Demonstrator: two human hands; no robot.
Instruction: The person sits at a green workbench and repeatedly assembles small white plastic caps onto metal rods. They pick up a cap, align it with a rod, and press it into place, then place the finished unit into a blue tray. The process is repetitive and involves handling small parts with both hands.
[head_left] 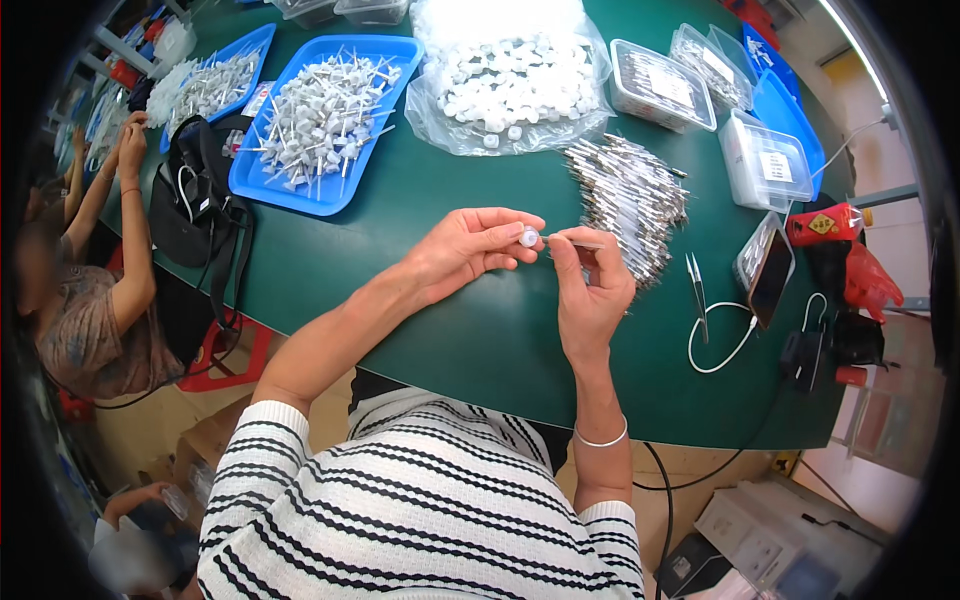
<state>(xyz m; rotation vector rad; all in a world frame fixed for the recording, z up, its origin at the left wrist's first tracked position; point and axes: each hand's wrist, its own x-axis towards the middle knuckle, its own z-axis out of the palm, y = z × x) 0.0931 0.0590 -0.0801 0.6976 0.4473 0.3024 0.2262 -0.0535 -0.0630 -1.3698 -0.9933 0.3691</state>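
Pinched between the thumb and fingers of my left hand (465, 248) is a small white plastic cap (529, 237). My right hand (590, 295) grips a thin metal rod (590, 244) between thumb and fingertips, its tip pointing at the cap. Whether rod and cap touch is too small to tell. Just beyond my right hand lies a heap of slim metal-and-white rods (630, 205). A clear plastic bag (430, 125) with many loose white caps lies farther back. Left of it, a blue tray (320, 203) carries a pile of white caps with rods in them.
To the right lie tweezers (697, 290), a phone (771, 278) and a white cable (722, 366). Lidded clear boxes (655, 85) stand at the back right. A black bag (195, 200) hangs over the left edge, near another person (100, 310) at work. The green table (480, 350) runs beneath.
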